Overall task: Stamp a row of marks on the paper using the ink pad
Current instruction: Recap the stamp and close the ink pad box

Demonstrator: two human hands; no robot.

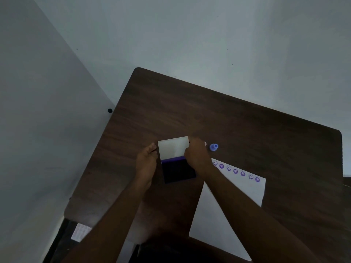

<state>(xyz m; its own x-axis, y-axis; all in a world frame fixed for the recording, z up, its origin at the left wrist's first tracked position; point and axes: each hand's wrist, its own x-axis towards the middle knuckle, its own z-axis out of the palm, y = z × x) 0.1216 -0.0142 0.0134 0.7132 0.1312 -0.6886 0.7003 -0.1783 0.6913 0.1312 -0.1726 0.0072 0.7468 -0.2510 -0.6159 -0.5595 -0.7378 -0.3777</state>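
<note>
Dark brown wood-grain table [190, 103] centre; plain grey-white walls [209, 35] meeting at 10 o'clock; dim light, perhaps indoor.

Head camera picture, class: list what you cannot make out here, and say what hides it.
- Row of purple stamped marks on the white paper sheet: left end hidden behind the right hand; faces too small.
- Small blue plastic stamp: blurred.
- Right fingers on the white ink pad lid: grip hidden by the hand's back.

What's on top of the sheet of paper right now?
A row of seven purple stamp marks runs along the far edge of the paper. The right forearm crosses above the paper and hides part of it, so any marks beneath can't be seen.
</note>
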